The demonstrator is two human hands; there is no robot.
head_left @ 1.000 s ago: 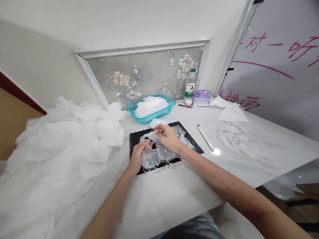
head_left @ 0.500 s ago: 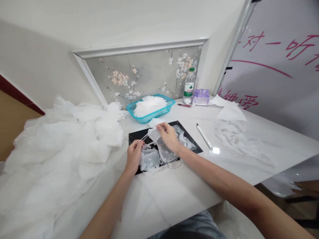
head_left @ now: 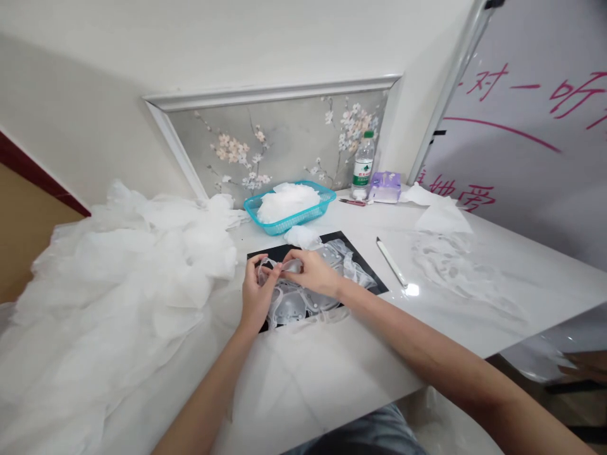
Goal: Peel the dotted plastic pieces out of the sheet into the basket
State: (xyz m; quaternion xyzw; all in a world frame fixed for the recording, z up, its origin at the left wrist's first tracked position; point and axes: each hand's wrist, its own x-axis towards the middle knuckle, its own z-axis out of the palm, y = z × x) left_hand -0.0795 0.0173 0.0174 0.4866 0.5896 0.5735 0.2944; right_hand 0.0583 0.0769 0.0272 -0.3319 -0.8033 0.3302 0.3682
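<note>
Over a black board (head_left: 382, 285) my two hands meet at a small sheer white fabric piece (head_left: 293, 266). My left hand (head_left: 257, 292) pinches its left end, where a loop of the thin material shows between thumb and fingers. Its right end is pinched by my right hand (head_left: 313, 272). Beneath them lie clear, rounded plate-like pieces (head_left: 290, 308) with small dots and sheer edging. A crumpled sheer strip (head_left: 353, 265) rests on the board's right part. A white fabric bundle (head_left: 302, 236) sits just behind my right hand, on the board's far edge.
A big pile of white sheer fabric (head_left: 142, 284) covers the table's left. Behind are a blue basket (head_left: 284, 225) of white pieces, a water bottle (head_left: 363, 165), red-handled snips (head_left: 353, 202) and a purple tissue pack (head_left: 385, 188). A white pen (head_left: 391, 262) and fabric scraps (head_left: 455, 265) lie right.
My right hand has moved down and left, away from the white bundle, to meet my left hand. The strands stretched between the hands are now gathered, and the bundle lies loose.
</note>
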